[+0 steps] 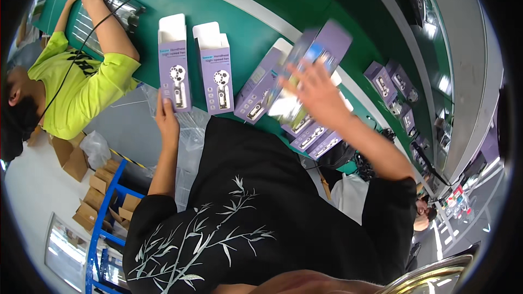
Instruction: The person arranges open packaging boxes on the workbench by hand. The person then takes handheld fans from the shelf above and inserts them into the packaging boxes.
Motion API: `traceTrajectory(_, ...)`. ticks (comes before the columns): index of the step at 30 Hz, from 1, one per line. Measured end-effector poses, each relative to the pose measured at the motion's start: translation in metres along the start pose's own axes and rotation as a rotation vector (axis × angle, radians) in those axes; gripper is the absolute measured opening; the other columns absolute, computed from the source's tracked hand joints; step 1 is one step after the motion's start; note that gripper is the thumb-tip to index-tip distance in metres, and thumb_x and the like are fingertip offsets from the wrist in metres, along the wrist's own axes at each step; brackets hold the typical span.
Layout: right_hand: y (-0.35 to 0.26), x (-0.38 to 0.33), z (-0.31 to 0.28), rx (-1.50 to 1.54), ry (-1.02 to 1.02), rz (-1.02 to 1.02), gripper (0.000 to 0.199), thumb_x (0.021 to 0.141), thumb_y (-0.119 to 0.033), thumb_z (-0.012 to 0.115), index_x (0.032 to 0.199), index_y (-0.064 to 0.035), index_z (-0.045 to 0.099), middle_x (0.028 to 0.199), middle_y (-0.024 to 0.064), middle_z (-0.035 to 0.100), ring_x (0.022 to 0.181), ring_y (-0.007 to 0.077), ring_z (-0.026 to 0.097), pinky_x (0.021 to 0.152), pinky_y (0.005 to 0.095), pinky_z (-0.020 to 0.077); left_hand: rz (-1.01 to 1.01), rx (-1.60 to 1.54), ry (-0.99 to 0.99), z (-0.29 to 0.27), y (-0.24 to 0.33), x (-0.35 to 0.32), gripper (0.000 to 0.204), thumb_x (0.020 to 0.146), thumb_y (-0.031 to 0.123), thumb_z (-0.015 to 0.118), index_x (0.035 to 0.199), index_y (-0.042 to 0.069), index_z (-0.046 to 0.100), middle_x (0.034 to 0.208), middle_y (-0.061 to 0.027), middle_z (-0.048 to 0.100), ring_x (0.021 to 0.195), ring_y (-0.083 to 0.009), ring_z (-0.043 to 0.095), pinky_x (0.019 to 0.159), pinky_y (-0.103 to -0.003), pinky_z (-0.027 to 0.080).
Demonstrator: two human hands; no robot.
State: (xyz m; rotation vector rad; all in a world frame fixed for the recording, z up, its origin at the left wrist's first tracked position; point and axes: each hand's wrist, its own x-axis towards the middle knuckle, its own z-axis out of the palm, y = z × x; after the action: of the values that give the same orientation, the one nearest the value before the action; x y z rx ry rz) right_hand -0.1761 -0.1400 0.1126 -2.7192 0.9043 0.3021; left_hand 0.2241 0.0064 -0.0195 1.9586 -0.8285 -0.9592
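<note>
A person in a black shirt printed with pale bamboo leaves stands at a long green worktable (256, 27), both arms stretched out over it.

The left hand (166, 113) rests at the near end of an upright purple box (174, 68) lying flat on the table, its top flap open. The thumb lies along the box's left edge as if to steady it, but I cannot tell whether the fingers actually pinch it.

The right hand (316, 91) is raised above the table, fingers spread and closed around a lifted purple box (313, 54). It is blurred by movement and tilted, held clear of the others.

Just right of the first box lies a second open box (218, 71), set parallel to it. A slanted box (257, 90) follows, then a stack of boxes (310, 135) near the right forearm, all within easy reach. More purple boxes (392, 84) sit well apart, farther right along the table.

At the far left a co-worker in a yellow-green shirt (81, 84) has both hands on a metal device (122, 8). Cardboard cartons (98, 182) and a blue rack (103, 223) stand on the floor below.
</note>
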Motion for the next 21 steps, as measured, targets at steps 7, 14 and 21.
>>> traceTrajectory(7,-0.057,-0.024,-0.002,0.135,-0.410,0.186,0.074,0.080,-0.004,0.060,0.150,-0.0044,0.035,0.152,0.0154,0.039,0.147,0.0320,0.027,0.120,0.0518,0.0204,0.505,0.520,-0.371,0.026,-0.011,0.005,0.042,0.101,0.018,0.052,0.139,-0.001,0.051,0.146,-0.0252,0.047,0.134,-0.0387,0.046,0.111,-0.043,0.036)
traceTrajectory(14,0.065,0.133,-0.017,0.422,0.130,0.341,0.045,0.081,-0.007,0.064,0.125,-0.0028,0.061,0.129,0.0204,0.060,0.124,0.0381,0.054,0.108,0.0432,0.0435,0.305,0.330,-0.438,0.057,0.015,0.012,0.070,0.085,0.027,0.073,0.139,-0.006,0.043,0.145,-0.0312,0.042,0.134,-0.0453,0.041,0.113,-0.048,0.032)
traceTrajectory(21,0.195,0.297,0.031,-0.377,0.398,0.263,0.063,0.081,-0.011,0.064,0.141,-0.0036,0.046,0.139,0.0205,0.047,0.130,0.0388,0.045,0.110,0.0509,0.0348,0.366,0.422,-0.486,0.062,0.020,0.014,0.078,0.080,0.028,0.077,0.140,-0.006,0.041,0.139,-0.0272,0.047,0.129,-0.0453,0.043,0.109,-0.050,0.035)
